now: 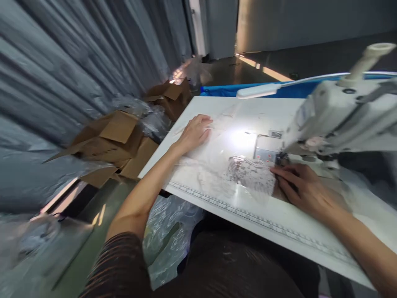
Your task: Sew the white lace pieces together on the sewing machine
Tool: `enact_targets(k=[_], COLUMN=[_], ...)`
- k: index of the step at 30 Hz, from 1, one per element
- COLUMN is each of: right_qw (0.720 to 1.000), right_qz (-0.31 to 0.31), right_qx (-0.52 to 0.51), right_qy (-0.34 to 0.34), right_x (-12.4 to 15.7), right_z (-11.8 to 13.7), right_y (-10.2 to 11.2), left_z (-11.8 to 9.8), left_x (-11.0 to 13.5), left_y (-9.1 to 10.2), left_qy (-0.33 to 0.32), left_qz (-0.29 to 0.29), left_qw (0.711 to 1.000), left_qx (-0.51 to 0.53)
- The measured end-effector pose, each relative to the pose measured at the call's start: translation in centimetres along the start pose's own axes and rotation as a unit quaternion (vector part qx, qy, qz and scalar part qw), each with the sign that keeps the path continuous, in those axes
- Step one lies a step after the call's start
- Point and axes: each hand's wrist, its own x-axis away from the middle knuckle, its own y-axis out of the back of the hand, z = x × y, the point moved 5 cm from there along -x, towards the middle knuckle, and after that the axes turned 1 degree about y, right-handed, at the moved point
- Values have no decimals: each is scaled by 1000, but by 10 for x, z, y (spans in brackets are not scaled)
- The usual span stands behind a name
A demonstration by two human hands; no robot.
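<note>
My left hand (196,133) lies on the white sewing table with its fingers stretched out, over a clear, film-like sheet (214,159). A folded piece of white cloth with a grey speckled pattern (252,173) lies in front of the sewing machine (313,116), close to its presser foot (281,159). At that cloth's right edge, my right hand (302,186) has its fingers bent together and seems to pinch it. Glare and motion blur make the sheet's outline hard to trace.
A ruler strip (235,209) runs along the front edge of the table (263,221). A white lamp (259,91) hangs over the back edge. To the left are open cardboard boxes (114,140) and clear plastic bags (155,120). More plastic (170,231) hangs below the table.
</note>
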Motion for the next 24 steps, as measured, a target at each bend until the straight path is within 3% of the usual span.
enact_targets(k=[3,6,9,11,17,24], right_qw=[998,995,994,995,996,991], right_qz=[12,20,12,13,49,60], right_qx=[-44,-77,-91,-91,-78,-120], right_qy=[-46,-60,-50,-32,-3,-16], right_x=[-1,0,3,5,-3,-4], right_z=[-2,-6,-8,-7,-4,-8], right_y=[3,4,5,6,9,12], left_z=[-59,-114,-149,-159,-162,-161], left_x=[9,20,30,31,22,24], left_y=[-9,-29,-48,-59,-71,-73], left_qy=[-122,-241,-329,-350,-337,-319], left_qz=[0,75,146,174,189,151], left_qw=[991,957,912,896,898,910], left_qx=[56,143,199,208,209,219])
